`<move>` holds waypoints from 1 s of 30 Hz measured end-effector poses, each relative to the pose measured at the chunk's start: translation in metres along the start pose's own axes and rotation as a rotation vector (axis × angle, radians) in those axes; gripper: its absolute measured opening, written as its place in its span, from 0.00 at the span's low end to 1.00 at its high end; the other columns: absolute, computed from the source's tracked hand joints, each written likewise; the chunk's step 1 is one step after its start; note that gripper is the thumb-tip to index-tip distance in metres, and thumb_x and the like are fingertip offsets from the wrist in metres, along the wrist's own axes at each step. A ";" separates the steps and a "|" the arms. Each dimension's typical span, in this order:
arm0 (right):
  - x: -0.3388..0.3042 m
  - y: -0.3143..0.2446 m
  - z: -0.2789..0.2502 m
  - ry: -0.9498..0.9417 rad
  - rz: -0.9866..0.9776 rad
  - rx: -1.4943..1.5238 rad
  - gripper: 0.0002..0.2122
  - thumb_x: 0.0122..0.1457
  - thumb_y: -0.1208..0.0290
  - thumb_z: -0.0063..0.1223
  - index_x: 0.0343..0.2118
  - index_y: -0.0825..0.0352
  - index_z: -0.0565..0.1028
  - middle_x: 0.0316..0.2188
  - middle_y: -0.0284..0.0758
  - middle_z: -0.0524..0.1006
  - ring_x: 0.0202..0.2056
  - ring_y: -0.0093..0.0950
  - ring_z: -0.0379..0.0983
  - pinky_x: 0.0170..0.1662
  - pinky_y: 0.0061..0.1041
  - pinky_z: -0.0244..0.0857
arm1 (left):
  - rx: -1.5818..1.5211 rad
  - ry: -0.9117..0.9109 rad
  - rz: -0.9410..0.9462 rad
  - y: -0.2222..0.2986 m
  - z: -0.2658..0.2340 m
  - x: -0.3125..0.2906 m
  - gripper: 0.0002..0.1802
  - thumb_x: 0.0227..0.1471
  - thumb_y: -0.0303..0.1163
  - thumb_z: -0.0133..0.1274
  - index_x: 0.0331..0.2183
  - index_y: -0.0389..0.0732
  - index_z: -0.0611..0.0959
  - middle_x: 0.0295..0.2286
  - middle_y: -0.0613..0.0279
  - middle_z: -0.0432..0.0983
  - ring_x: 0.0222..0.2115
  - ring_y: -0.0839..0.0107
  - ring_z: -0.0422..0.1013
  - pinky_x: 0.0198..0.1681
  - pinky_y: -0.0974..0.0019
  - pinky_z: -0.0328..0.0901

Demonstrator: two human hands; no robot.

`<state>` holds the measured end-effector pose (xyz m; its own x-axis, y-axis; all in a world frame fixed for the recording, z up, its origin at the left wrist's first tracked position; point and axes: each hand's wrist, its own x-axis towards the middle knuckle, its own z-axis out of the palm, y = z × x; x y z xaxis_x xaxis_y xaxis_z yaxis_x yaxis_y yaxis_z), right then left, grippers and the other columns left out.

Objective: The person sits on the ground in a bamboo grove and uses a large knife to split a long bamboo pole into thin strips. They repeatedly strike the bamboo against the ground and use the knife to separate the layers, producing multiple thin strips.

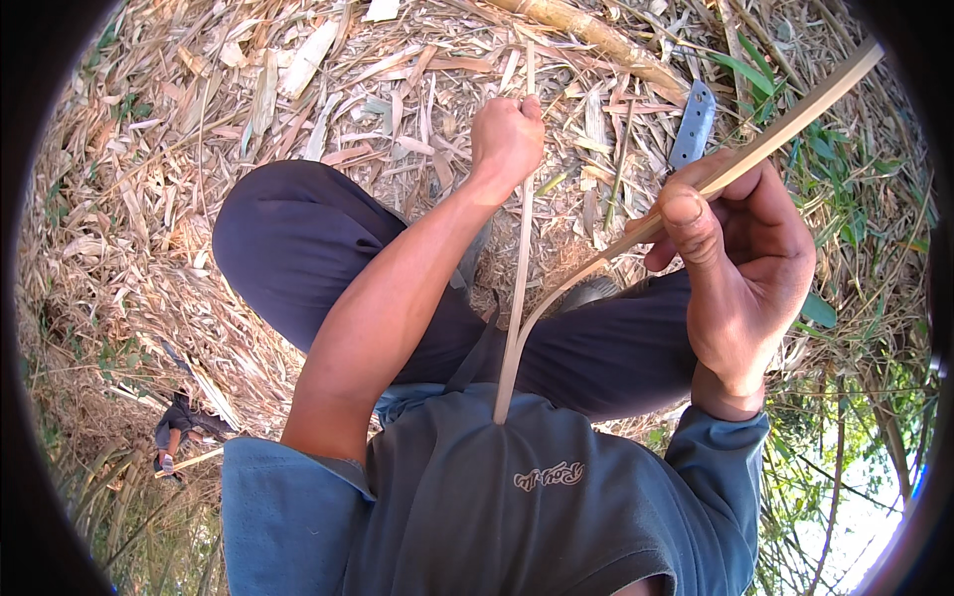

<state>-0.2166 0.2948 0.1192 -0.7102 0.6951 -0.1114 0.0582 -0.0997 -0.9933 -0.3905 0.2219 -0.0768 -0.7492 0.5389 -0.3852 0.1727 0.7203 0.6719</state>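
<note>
A long pale bamboo strip [505, 392] rises from near my chest and forks into two thinner strands. My left hand [507, 139] is closed in a fist around the straight strand [524, 238], whose far end sticks out beyond the knuckles. The other strand [556, 290] bends off to the right, to my right hand [740, 238]. There my thumb presses it against the fingers, and its end [825, 94] runs up to the upper right. A grey metal blade [694, 124] with small holes shows just beyond the right fingers; its lower end is hidden behind them.
Dry bamboo shavings and leaves [288, 109] cover the ground. A thick bamboo pole [606, 40] lies at the far side. Green leaves [845, 189] grow at the right. My bent legs [298, 248] frame the work. Another person [179, 432] is small at the far left.
</note>
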 end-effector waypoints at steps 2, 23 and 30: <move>-0.001 0.000 -0.001 0.008 -0.017 0.003 0.12 0.62 0.70 0.62 0.38 0.75 0.74 0.30 0.36 0.77 0.26 0.21 0.74 0.26 0.16 0.69 | -0.016 -0.005 -0.004 0.000 0.000 0.000 0.25 0.60 0.42 0.53 0.18 0.33 0.82 0.13 0.48 0.72 0.15 0.56 0.70 0.26 0.54 0.64; -0.017 -0.008 -0.001 0.109 -0.128 -0.004 0.15 0.59 0.68 0.65 0.36 0.76 0.74 0.30 0.40 0.75 0.25 0.27 0.77 0.22 0.17 0.67 | 0.058 0.004 -0.013 -0.007 0.005 0.006 0.27 0.60 0.44 0.52 0.18 0.33 0.82 0.14 0.47 0.74 0.17 0.53 0.72 0.28 0.53 0.66; -0.021 -0.015 -0.001 0.138 -0.142 -0.038 0.16 0.59 0.65 0.65 0.34 0.75 0.73 0.28 0.41 0.74 0.24 0.27 0.76 0.21 0.16 0.66 | 0.067 -0.003 -0.025 -0.009 0.009 0.009 0.25 0.60 0.44 0.52 0.19 0.35 0.85 0.15 0.49 0.76 0.18 0.56 0.74 0.29 0.55 0.67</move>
<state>-0.2020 0.2818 0.1366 -0.6107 0.7913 0.0295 -0.0071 0.0318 -0.9995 -0.3931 0.2237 -0.0917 -0.7521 0.5215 -0.4028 0.1965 0.7609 0.6184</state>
